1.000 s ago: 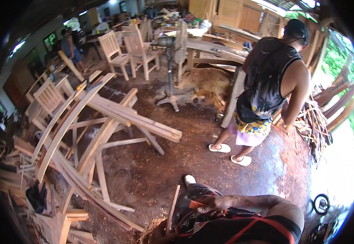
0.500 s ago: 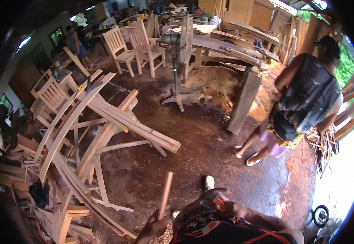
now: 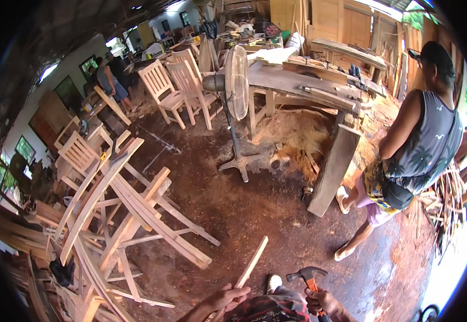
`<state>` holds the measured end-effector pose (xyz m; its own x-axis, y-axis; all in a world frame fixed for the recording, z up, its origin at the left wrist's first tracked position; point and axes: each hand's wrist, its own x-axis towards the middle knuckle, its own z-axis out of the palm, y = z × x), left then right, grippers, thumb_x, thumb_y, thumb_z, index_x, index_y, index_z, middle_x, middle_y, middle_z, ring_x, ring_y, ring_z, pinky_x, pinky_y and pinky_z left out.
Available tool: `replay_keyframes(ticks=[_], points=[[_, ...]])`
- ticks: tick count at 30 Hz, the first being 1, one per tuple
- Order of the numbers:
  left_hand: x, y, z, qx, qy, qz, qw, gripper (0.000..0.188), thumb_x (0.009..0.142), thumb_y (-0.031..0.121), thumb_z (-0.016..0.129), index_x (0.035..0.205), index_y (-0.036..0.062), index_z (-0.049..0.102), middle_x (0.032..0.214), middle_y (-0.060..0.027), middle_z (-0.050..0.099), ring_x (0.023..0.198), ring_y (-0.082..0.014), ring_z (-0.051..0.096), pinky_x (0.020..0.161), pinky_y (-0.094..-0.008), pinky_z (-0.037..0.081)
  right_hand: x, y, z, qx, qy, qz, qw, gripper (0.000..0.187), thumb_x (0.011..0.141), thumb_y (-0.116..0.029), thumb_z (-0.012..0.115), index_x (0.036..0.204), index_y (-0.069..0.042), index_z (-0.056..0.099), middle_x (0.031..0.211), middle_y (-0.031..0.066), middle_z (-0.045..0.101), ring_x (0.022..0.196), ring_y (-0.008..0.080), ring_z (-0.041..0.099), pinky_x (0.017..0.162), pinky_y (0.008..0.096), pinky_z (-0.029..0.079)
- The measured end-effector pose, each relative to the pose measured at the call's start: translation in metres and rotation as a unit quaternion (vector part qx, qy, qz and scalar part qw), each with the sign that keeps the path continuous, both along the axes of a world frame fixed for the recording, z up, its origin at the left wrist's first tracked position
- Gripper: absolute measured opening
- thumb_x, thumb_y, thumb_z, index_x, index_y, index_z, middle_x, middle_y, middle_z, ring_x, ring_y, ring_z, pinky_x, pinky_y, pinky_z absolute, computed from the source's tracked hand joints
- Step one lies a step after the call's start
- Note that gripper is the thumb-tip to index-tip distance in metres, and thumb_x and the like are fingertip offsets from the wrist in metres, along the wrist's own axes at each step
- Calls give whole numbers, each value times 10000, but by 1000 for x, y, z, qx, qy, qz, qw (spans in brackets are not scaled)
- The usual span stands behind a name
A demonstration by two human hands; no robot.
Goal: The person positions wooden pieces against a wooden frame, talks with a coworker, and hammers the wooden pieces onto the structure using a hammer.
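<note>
Head view: left hand (image 3: 225, 298) grips a wooden slat (image 3: 251, 263) angled up over the floor, right hand (image 3: 319, 299) closed on a claw hammer (image 3: 307, 276) (a strike looks near); next needs steady aim

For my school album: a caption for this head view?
Left hand holds a wooden strip, right hand a claw hammer.

Wooden slat (image 3: 251, 263) in left hand (image 3: 225, 298), claw hammer (image 3: 307, 276) in right hand (image 3: 321, 301), above dirt floor (image 3: 255, 214).

Dirt-floored workshop, wooden chairs (image 3: 175, 95), pedestal fan (image 3: 235, 86), sawdust (image 3: 292, 137).
</note>
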<state>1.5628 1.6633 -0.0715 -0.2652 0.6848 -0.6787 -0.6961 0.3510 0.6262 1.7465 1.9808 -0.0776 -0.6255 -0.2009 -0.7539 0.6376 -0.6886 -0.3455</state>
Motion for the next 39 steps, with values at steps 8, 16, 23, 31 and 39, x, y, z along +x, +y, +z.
replay_keyframes(ticks=[8,16,23,31,39], points=[[-66,78,-39,29,-179,174,968,257,1019,316,621,1129,98,544,795,-6,521,482,-42,406,399,-227,318,-104,61,-118,302,71,56,949,159,984,-206,667,918,-79,595,657,-58,485,544,103,554,473,273,449],[-209,111,-106,-70,-22,198,977,313,880,320,800,1001,79,640,762,3,578,599,-87,562,520,-258,512,-166,118,-359,646,28,368,668,404,826,-375,715,1088,-69,698,875,220,725,832,398,724,643,526,565],[-412,5,-58,28,55,250,966,863,896,255,788,1520,59,225,999,-118,615,744,-207,661,578,-352,577,-339,209,-379,606,35,509,610,459,828,-396,724,1084,-16,691,920,243,722,879,410,718,688,519,565],[-517,-254,-100,-518,365,248,733,604,1037,274,539,1563,111,293,1442,-229,528,1247,-284,564,923,-361,500,-470,227,-388,561,-35,548,620,529,830,-420,734,1079,44,684,972,270,719,932,423,711,738,512,564],[-496,-341,-216,-535,492,348,592,450,1063,196,468,1407,-92,498,1453,-260,524,1331,-344,523,1142,-413,382,-718,162,-431,590,-17,428,685,507,830,-401,753,1041,56,694,1011,276,721,954,411,715,783,498,552]])
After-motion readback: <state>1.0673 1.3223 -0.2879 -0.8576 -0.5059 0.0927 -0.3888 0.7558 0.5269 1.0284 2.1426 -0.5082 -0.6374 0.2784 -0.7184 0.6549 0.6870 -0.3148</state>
